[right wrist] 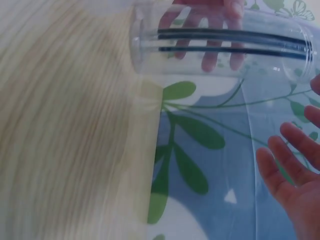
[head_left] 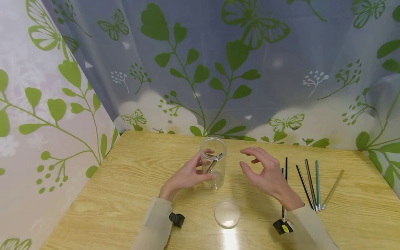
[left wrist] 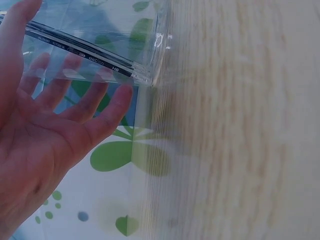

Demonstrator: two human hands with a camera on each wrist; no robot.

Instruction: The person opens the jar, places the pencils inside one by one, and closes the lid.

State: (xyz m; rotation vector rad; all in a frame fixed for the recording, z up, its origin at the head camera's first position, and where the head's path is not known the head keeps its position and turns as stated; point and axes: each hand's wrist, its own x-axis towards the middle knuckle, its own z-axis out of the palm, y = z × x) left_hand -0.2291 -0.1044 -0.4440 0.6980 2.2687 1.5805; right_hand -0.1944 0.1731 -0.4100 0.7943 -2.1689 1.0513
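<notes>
My left hand (head_left: 189, 172) grips a clear cylindrical jar (head_left: 219, 178) from its left side, thumb in front. The jar stands uncapped, its round mouth facing up. Inside lean a few dark pencils (left wrist: 80, 48), one marked HB; their exact number is hard to tell. To the right of the jar and apart from it, my right hand (head_left: 265, 172) is raised with thumb and fingers spread in a loose curve, holding nothing. In the right wrist view, the fingers of my left hand (right wrist: 212, 25) show through the jar's wall.
A round clear lid (head_left: 227, 213) lies on the wooden table (head_left: 118, 194) in front of the jar. On the right lie several loose pencils: black ones (head_left: 303, 184), a green one (head_left: 318, 182) and a tan one (head_left: 333, 189). A patterned curtain (head_left: 193, 100) hangs behind the table.
</notes>
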